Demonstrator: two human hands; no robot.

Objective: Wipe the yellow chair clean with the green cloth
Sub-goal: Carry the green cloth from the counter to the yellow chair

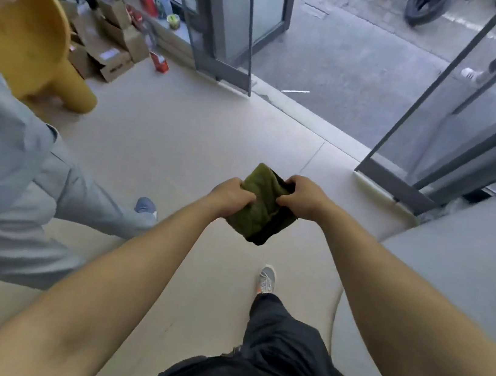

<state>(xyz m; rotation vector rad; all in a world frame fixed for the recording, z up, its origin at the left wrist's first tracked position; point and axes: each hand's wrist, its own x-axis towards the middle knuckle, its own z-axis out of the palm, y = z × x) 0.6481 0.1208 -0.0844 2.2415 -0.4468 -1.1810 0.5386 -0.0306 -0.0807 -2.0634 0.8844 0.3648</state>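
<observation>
I hold the folded green cloth (pixel 262 204) out in front of me, above the floor, with both hands. My left hand (pixel 231 196) grips its left edge and my right hand (pixel 301 198) grips its upper right corner. The cloth is olive green with a dark underside. The yellow chair (pixel 28 42) is far off to the upper left, well apart from the cloth. Another person's arm hides part of the chair at the left edge.
A person in a light grey shirt (pixel 9 173) stands close at my left. Cardboard boxes (pixel 114 41) and bottles are piled by the wall behind the chair. Open glass doors (pixel 240 27) lead to the street ahead. A grey counter (pixel 468 266) is at my right.
</observation>
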